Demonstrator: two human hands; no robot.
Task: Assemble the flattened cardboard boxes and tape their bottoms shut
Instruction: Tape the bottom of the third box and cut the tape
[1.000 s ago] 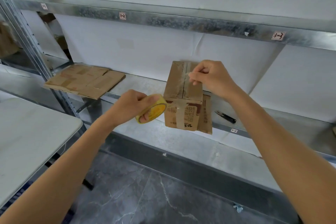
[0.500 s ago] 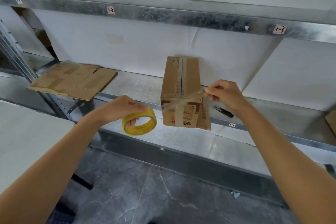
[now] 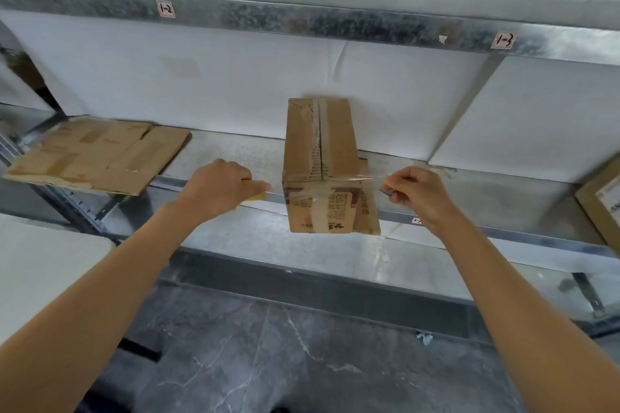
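An assembled cardboard box (image 3: 322, 144) stands on the metal shelf (image 3: 235, 151), its taped seam facing up. A strip of clear tape (image 3: 355, 179) stretches across the box's near upper edge. My right hand (image 3: 416, 191) pinches the tape's free end to the right of the box. My left hand (image 3: 218, 184) grips the yellow tape roll (image 3: 256, 193) just left of the box; the roll is mostly hidden behind my fingers. Flattened cardboard boxes (image 3: 97, 154) lie on the shelf at the left.
A small dark tool (image 3: 385, 192) lies on the shelf behind my right hand. Another cardboard piece (image 3: 600, 198) shows at the right edge. A white table (image 3: 40, 265) stands at lower left. An upper shelf beam (image 3: 302, 20) runs overhead.
My left hand has raised the tape roll up beside the box's left side. My right hand moved further right with the tape end, stretching the strip across the box.
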